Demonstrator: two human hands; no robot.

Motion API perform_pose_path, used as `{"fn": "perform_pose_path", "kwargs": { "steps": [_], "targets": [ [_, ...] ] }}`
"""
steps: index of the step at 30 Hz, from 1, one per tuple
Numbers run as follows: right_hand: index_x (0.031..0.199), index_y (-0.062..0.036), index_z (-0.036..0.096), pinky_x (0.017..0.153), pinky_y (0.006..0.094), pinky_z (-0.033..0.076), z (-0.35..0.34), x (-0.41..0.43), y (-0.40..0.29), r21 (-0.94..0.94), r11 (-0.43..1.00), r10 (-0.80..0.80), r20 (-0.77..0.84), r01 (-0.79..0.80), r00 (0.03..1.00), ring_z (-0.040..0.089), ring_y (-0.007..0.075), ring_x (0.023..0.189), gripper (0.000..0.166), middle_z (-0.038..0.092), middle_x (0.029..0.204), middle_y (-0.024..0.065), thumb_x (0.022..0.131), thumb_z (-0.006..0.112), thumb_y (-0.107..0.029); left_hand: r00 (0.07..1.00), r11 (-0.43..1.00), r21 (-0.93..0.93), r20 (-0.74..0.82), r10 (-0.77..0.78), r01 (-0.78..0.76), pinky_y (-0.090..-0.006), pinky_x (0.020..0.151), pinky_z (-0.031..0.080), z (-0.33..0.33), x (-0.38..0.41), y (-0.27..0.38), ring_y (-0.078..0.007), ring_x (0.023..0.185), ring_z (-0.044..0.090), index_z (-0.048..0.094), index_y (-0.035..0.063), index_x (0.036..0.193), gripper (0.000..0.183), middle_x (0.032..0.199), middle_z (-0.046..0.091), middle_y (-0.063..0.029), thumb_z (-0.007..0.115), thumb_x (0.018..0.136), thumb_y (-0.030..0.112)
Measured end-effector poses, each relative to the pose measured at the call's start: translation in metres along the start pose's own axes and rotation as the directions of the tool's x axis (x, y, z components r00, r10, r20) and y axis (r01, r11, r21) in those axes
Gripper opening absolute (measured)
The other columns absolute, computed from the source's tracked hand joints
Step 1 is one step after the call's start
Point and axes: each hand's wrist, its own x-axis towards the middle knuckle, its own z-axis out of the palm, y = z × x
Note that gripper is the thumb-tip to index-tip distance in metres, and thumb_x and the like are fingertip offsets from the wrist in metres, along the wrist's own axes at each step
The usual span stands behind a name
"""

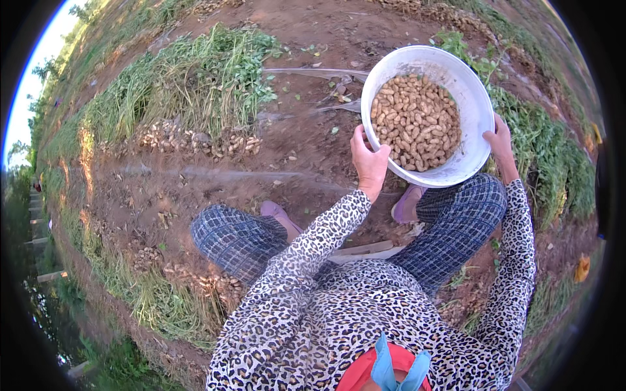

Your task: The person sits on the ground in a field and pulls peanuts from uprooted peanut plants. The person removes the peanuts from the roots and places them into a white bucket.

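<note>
A white plastic bucket [477,112] is held up between my two hands, in front of my right knee. Inside, unshelled peanuts [415,122] cover its bottom; how deep they lie I cannot tell. My left hand [370,161] grips the near left rim, thumb toward the inside. On the right side, my right hand [501,144] clasps the bucket's wall with the thumb at the rim; its other fingers are partly hidden behind the bucket.
Pulled peanut plants [195,83] lie left of the bucket, with pods [171,139] along their near edge. More green plants [547,151] lie to the right. Thin plastic film [313,73] stretches over the brown soil [303,141]. A wooden strip [364,248] shows between my legs.
</note>
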Motion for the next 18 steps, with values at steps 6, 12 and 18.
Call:
{"fn": "perform_pose_path", "kwargs": {
  "steps": [6, 12, 18],
  "targets": [
    [0.124, -0.002, 0.047, 0.086, 0.0266, 0.042, 0.07, 0.07, -0.087, -0.056, 0.92, -0.34, 0.38, 0.388, 0.86, 0.057, 0.0156, 0.095, 0.061, 0.061, 0.105, 0.0096, 0.063, 0.049, 0.006, 0.987, 0.978, -0.144, -0.033, -0.16, 0.154, -0.0335, 0.089, 0.042, -0.027, -0.113, -0.009, -0.0226, 0.107, 0.046, 0.021, 0.0011, 0.132, 0.071, 0.12, 0.041, -0.0165, 0.061, 0.074, 0.005],
    [0.124, -0.0043, 0.047, 0.089, 0.0296, 0.042, 0.145, 0.108, -0.164, -0.155, 0.784, -0.395, 0.623, 0.601, 0.675, 0.056, 0.0191, 0.1, 0.056, 0.058, 0.114, 0.0125, 0.069, 0.055, 0.002, 0.674, 0.999, 0.001, 0.738, 0.032, -0.049, -0.0271, 0.068, 0.049, -0.066, -0.125, 0.053, -0.0155, 0.077, 0.059, 0.05, 0.0036, 0.111, 0.038, 0.096, 0.055, -0.0114, 0.058, 0.074, -0.001],
    [0.123, -0.0059, 0.048, 0.092, 0.0291, 0.039, 0.129, 0.099, -0.139, -0.175, 0.884, -0.312, 0.47, 0.434, 0.826, 0.054, 0.0196, 0.104, 0.06, 0.058, 0.114, 0.0117, 0.065, 0.054, 0.005, 0.884, 0.765, 0.453, 0.143, 0.445, -0.458, -0.0345, 0.087, 0.042, -0.138, 0.001, 0.082, -0.0258, 0.106, 0.05, 0.038, 0.0009, 0.125, 0.059, 0.116, 0.048, -0.0163, 0.065, 0.074, 0.01]
  ]
}}
